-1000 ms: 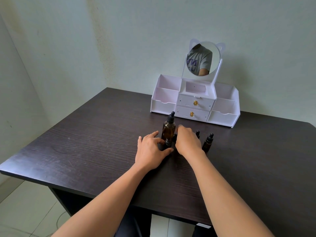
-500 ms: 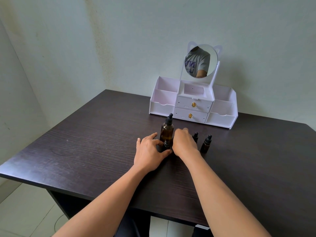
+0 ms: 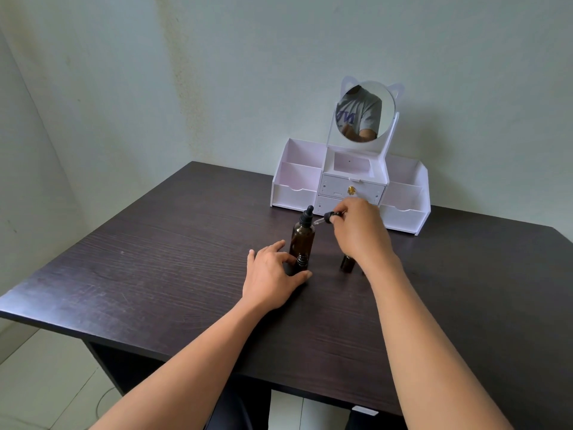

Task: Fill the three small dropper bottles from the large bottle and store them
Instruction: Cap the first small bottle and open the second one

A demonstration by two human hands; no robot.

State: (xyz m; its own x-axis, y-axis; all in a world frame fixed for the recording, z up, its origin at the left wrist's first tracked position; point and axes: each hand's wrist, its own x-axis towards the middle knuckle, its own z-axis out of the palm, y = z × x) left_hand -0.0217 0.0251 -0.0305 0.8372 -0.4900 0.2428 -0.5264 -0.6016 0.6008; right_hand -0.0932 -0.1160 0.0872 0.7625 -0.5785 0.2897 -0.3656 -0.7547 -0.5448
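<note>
Head view: my left hand [image 3: 273,274] curls thumb and fingers round an uncapped small dropper bottle [image 3: 301,262]. This bottle stands near the middle of the tabletop [image 3: 155,259], just in front of the large amber bottle [image 3: 302,238], which has its own top on. My right hand [image 3: 359,231] pinches the removed dropper cap [image 3: 331,216], raised beside the large bottle's neck with the pipette pointing left. A second small bottle [image 3: 347,264] stands under the right wrist; I cannot see the third.

Risks, as I judge them:
- The wrist drops and topples the bottle beneath it.
- The pipette drips onto the tabletop.
- The tall bottle tips if knocked.

The white organizer [image 3: 297,193] stands at the far edge.
</note>
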